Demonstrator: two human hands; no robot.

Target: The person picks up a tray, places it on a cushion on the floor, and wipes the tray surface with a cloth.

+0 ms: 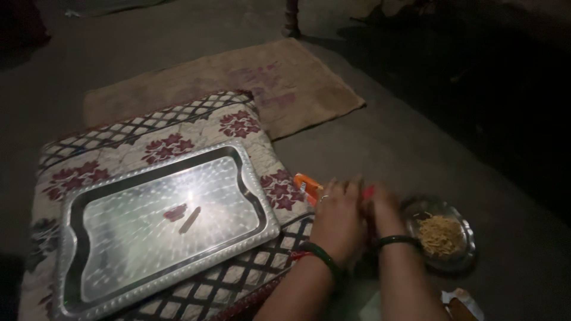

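My left hand [336, 219] and my right hand [380, 208] are held close together low over the floor, each wrist wearing a dark bangle. The fingers are bunched and blurred, with a small reddish spot [369, 191] at the fingertips; what they hold is not clear. Just right of my right hand stands a small steel plate [470, 241] with a heap of yellowish shreds [440, 235]. An orange object [306, 183] lies by my left hand's fingers. To the left, a shiny metal tray [262, 196] carries a short thin stick [190, 220] and a small reddish piece [175, 212].
The tray rests on a patterned cushion [166, 142] with dark red flowers and a lattice print. A tan mat [279, 77] lies behind it on the grey floor. A furniture leg [291, 21] stands at the back. A torn paper packet [458, 300] lies at the bottom right.
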